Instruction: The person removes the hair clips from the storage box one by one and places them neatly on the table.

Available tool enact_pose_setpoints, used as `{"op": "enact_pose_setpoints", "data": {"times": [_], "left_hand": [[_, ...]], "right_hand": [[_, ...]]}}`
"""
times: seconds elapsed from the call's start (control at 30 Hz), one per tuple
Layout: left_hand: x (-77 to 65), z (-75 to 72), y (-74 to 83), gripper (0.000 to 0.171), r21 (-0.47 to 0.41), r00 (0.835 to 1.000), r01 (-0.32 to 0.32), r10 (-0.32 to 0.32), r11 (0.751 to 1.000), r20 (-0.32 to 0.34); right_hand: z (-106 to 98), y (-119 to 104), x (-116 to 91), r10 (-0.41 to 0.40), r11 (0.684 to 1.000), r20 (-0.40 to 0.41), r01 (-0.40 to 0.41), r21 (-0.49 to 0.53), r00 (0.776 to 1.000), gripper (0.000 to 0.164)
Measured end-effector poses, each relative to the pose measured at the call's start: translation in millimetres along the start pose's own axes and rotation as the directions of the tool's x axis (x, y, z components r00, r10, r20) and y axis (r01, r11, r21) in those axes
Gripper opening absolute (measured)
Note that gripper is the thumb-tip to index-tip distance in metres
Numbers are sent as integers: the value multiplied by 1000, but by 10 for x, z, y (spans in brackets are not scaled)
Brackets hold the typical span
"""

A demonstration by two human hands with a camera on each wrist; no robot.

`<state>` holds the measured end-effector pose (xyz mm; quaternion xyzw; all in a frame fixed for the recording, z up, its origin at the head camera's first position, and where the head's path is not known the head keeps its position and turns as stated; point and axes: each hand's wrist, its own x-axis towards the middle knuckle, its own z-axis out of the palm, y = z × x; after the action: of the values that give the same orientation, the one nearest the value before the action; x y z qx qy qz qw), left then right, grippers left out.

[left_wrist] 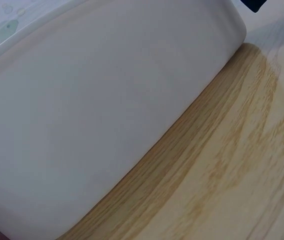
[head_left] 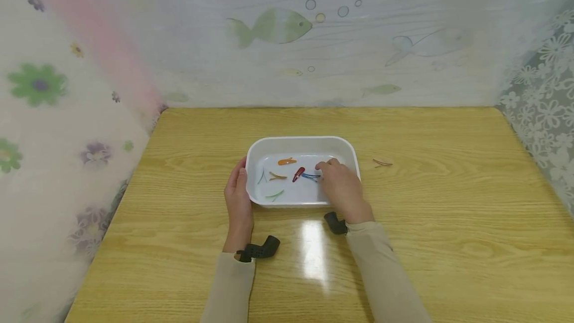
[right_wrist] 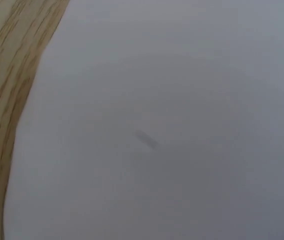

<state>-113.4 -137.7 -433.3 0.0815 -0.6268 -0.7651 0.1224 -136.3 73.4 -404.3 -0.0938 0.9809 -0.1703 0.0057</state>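
A white rectangular tray (head_left: 302, 202) stands on the table and holds several snap hair clips. My left hand (head_left: 239, 201) rests against the tray's left side, its thumb near the rim. Over the right part of the tray my right hand (head_left: 343, 188) reaches in with bent fingers; what lies beneath them is hidden. Closest to it is a blue hair clip (head_left: 310, 177), with a red hair clip (head_left: 298, 174) beside that. Further left lie an orange hair clip (head_left: 286, 162), a yellow hair clip (head_left: 278, 177), a light blue hair clip (head_left: 262, 177) and a green hair clip (head_left: 275, 195).
A brownish hair clip (head_left: 382, 163) lies on the wooden table (head_left: 448, 213), outside the tray to the right. Black wrist camera mounts (head_left: 264, 248) stick out from both sleeves. Behind the table's far edge rises a wall (head_left: 202, 64) with painted fish.
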Motion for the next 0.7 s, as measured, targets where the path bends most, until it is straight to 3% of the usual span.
{"op": "enact_pose_setpoints", "data": {"times": [0.43, 0.7], "left_hand": [[-19, 10, 15, 37, 17, 1000, 3, -3, 1000, -13], [-5, 16, 13, 37, 7, 1000, 5, -5, 1000, -21]], "right_hand": [[-4, 38, -28, -81, 986, 27, 76, 146, 996, 22], [-9, 53, 24, -71, 979, 99, 50, 197, 993, 32]]}}
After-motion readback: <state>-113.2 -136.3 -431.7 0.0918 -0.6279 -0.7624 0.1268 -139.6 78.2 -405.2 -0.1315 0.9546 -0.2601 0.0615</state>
